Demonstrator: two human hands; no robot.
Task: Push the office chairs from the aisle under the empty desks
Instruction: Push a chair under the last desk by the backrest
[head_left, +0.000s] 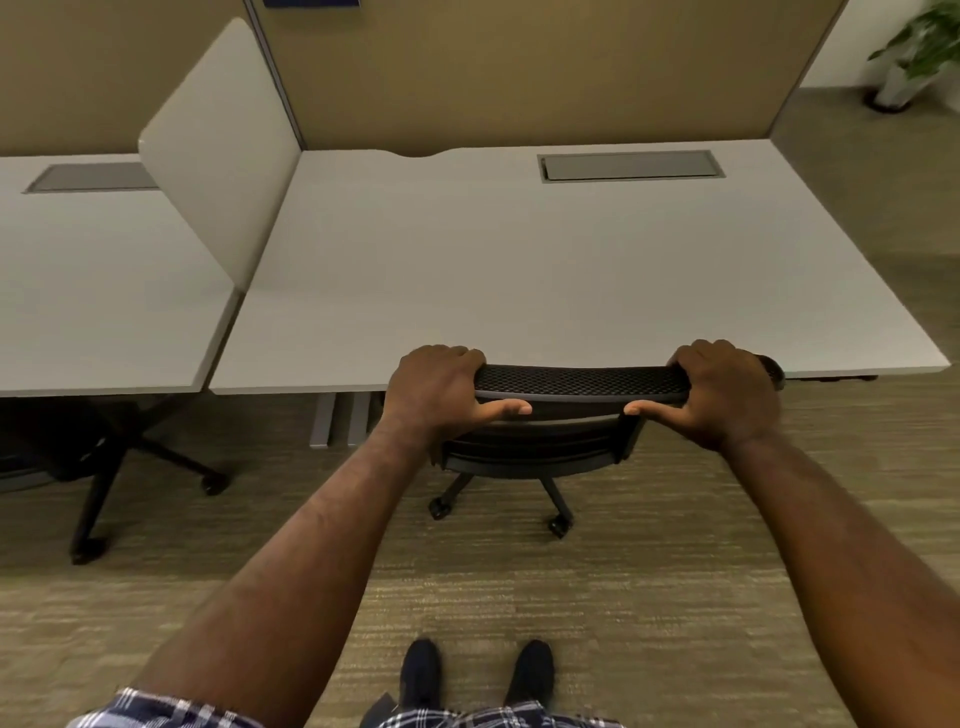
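Note:
A black mesh office chair (576, 382) stands right in front of me, its backrest top level with the front edge of a bare grey desk (519, 270). Its seat lies under the desk and is hidden; two castor legs show on the carpet behind it. My left hand (441, 387) grips the left end of the backrest top, fingers over the rim and thumb along the near side. My right hand (722, 389) grips the right end the same way.
A second grey desk (104, 291) sits to the left behind a white divider panel (218, 140), with another black chair's base (104, 467) beneath it. Tan partition walls stand behind both desks. A potted plant (914, 52) is at the far right. My feet are on the carpet.

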